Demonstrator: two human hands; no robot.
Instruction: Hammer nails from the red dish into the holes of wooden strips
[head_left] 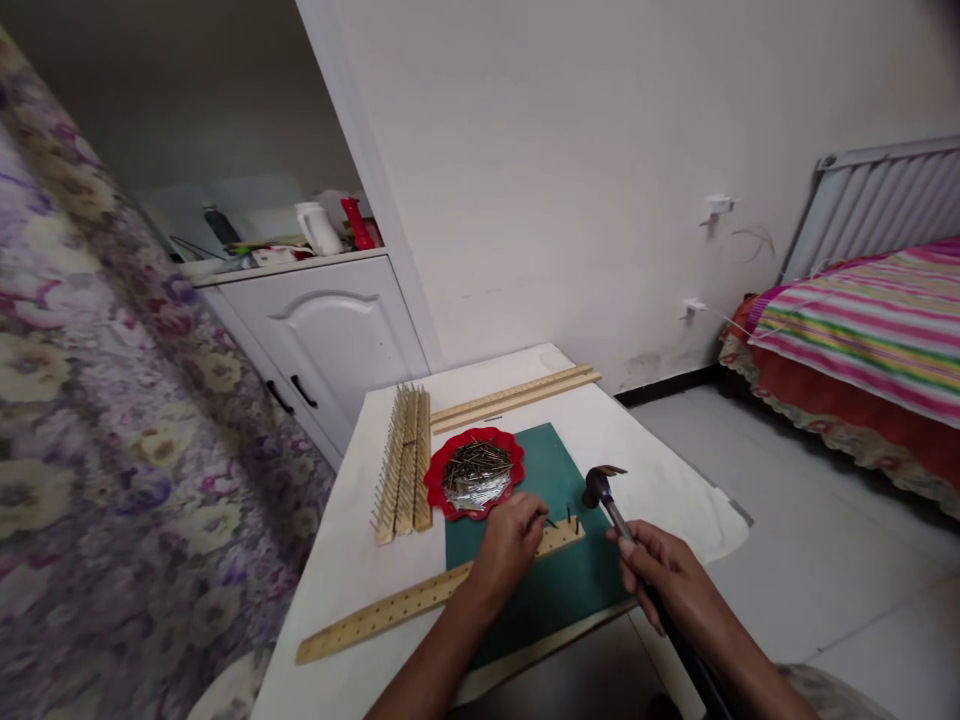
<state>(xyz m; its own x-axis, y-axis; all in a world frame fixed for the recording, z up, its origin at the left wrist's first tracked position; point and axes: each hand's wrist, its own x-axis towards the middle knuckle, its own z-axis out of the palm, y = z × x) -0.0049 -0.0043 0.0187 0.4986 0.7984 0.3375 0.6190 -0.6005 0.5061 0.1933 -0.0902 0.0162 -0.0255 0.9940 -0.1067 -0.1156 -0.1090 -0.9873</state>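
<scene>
Hammer grip: right hand (660, 570) wrapped round the hammer (618, 520), its head by the right edge of the green mat (551, 605).
Nail fingers: left hand (510, 535) bunched over the mat beside a leaning nail (551, 522); from here I can't tell whether it is pinched.
Drilled strip (382, 618): across the mat, one end jutting past the mat's left side.
Nails so far: a couple upright (568, 516) at the strip's right end; most visible holes bare, so barely begun, I'd say.
Other strips: nail-studded ones (405, 460) left of the mat look done; two (517, 395) beyond it seem nailless.
Long axes: strip slants near-left to far-right; hammer runs near-right to far-left, claw pointing right.
</scene>
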